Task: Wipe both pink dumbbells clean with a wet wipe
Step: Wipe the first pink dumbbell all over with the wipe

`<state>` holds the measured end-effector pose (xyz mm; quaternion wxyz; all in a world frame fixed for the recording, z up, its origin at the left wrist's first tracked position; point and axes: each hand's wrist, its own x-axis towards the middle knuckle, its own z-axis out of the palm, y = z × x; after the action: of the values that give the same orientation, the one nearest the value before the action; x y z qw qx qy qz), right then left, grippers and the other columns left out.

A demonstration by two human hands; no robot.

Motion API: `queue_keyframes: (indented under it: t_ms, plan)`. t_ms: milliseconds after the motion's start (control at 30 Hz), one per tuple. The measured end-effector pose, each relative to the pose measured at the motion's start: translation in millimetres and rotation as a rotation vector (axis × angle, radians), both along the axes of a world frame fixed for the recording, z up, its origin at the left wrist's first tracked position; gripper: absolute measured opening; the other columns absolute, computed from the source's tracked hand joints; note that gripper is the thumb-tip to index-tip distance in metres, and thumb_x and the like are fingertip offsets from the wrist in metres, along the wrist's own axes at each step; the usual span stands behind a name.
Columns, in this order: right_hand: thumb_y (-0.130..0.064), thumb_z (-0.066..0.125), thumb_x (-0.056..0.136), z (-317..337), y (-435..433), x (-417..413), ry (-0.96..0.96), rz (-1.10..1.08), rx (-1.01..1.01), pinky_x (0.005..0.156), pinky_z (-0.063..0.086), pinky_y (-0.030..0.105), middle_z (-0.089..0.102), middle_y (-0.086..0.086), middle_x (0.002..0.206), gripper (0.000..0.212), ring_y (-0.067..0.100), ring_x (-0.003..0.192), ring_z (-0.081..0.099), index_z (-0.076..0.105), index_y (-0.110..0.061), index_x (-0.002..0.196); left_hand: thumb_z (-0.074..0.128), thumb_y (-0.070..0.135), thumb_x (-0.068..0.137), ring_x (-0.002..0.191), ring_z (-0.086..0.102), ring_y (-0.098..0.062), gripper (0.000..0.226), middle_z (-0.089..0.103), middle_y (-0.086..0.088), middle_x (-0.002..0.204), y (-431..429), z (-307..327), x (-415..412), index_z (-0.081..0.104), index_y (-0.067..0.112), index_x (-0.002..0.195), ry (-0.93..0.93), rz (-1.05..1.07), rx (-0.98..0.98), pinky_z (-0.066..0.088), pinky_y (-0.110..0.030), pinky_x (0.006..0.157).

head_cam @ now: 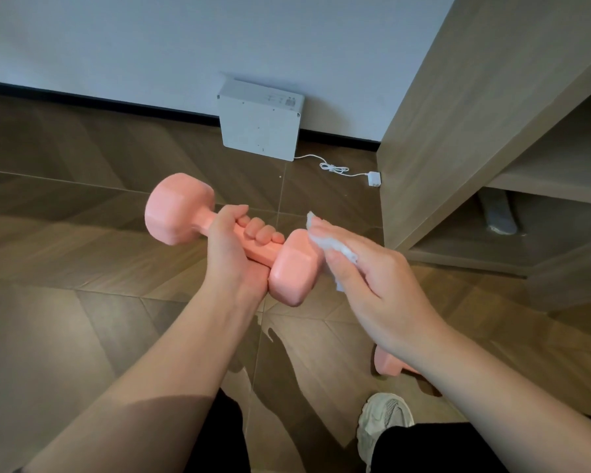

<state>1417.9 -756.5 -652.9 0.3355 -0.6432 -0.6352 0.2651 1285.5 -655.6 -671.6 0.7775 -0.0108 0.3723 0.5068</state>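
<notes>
The left hand (232,244) grips the handle of a pink dumbbell (226,240) held above the floor (65,233). The right hand (372,278) presses a wet wipe (335,249) against its near head. A second dumbbell (388,363) lies on the floor, mostly hidden under the right wrist.

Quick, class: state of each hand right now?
Left hand: grips the pink hex-headed dumbbell by its handle.
Right hand: holds a white wet wipe against the dumbbell's end.
</notes>
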Motion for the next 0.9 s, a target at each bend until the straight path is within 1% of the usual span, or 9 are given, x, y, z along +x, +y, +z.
queue_keyframes:
  t_ms: [133,233,367,433,500,533,700,800,900]
  plan:
    - [-0.029,0.037,0.105,1,2,1,0.073,-0.002,-0.248,0.112,0.033,0.019,0.05,-0.013,0.144,0.039,-0.011,0.13,0.037,0.046,-0.024,0.143,0.048,0.011,0.088,0.039,0.026,-0.012,0.031,0.025,0.005,0.048,-1,-1,0,0.032,0.018,0.063,0.086,-0.075,0.062,0.034,-0.021,0.044]
    - [-0.028,0.034,0.105,3,-4,-5,0.027,0.065,-0.184,0.116,0.026,0.02,0.041,-0.012,0.151,0.041,-0.012,0.137,0.028,0.041,-0.023,0.145,0.049,0.011,0.088,0.039,0.026,-0.013,0.032,0.026,0.004,0.047,1,1,0,0.032,0.018,0.062,0.145,-0.132,0.088,0.035,-0.021,0.044]
    - [-0.039,0.024,0.103,-2,0,-8,-0.153,0.019,-0.197,0.123,0.011,0.038,0.02,-0.014,0.16,0.049,-0.002,0.147,0.005,0.037,-0.028,0.148,0.05,0.011,0.088,0.039,0.026,-0.013,0.033,0.027,0.004,0.047,2,0,-1,0.032,0.018,0.06,0.173,-0.142,0.088,0.034,-0.023,0.045]
    - [-0.038,0.025,0.103,1,2,-9,-0.219,-0.05,-0.156,0.119,0.024,0.043,0.032,-0.009,0.156,0.048,0.005,0.145,0.019,0.043,-0.024,0.145,0.049,0.011,0.087,0.039,0.026,-0.013,0.033,0.027,0.004,0.047,2,1,-1,0.032,0.018,0.061,0.163,-0.139,0.082,0.034,-0.023,0.045]
    - [-0.036,0.028,0.103,1,-1,-15,-0.188,-0.036,-0.097,0.108,0.042,0.039,0.047,-0.008,0.145,0.047,0.005,0.133,0.039,0.046,-0.021,0.144,0.048,0.01,0.087,0.039,0.025,-0.013,0.032,0.026,0.004,0.047,3,1,-3,0.031,0.018,0.062,0.147,-0.126,0.075,0.034,-0.023,0.044]
    - [-0.035,0.03,0.104,0,-3,-18,-0.16,-0.02,-0.115,0.106,0.044,0.035,0.048,-0.009,0.145,0.046,0.003,0.132,0.041,0.044,-0.021,0.145,0.048,0.01,0.087,0.039,0.025,-0.013,0.032,0.026,0.004,0.047,2,2,-4,0.031,0.018,0.062,0.144,-0.119,0.07,0.033,-0.023,0.044]
    - [-0.028,0.033,0.106,-5,4,-20,0.089,-0.074,-0.281,0.108,0.041,0.026,0.05,-0.009,0.145,0.041,0.005,0.129,0.048,0.049,-0.018,0.142,0.05,0.013,0.087,0.038,0.025,-0.013,0.035,0.027,0.004,0.045,0,2,-10,0.032,0.019,0.058,0.181,-0.182,0.057,0.032,-0.022,0.044]
    - [-0.033,0.031,0.104,-3,-6,-26,0.001,0.004,-0.185,0.106,0.038,0.021,0.045,-0.011,0.149,0.045,-0.002,0.126,0.046,0.045,-0.019,0.145,0.052,0.015,0.087,0.036,0.026,-0.013,0.036,0.028,0.004,0.045,1,2,-10,0.033,0.018,0.057,0.224,-0.194,0.054,0.032,-0.021,0.044]
    - [-0.032,0.03,0.105,-8,-5,-24,-0.014,-0.001,-0.18,0.107,0.041,0.024,0.048,-0.008,0.147,0.045,0.003,0.132,0.045,0.045,-0.02,0.146,0.052,0.015,0.087,0.037,0.027,-0.013,0.035,0.029,0.003,0.046,1,2,-10,0.033,0.018,0.057,0.227,-0.188,0.052,0.033,-0.022,0.045]
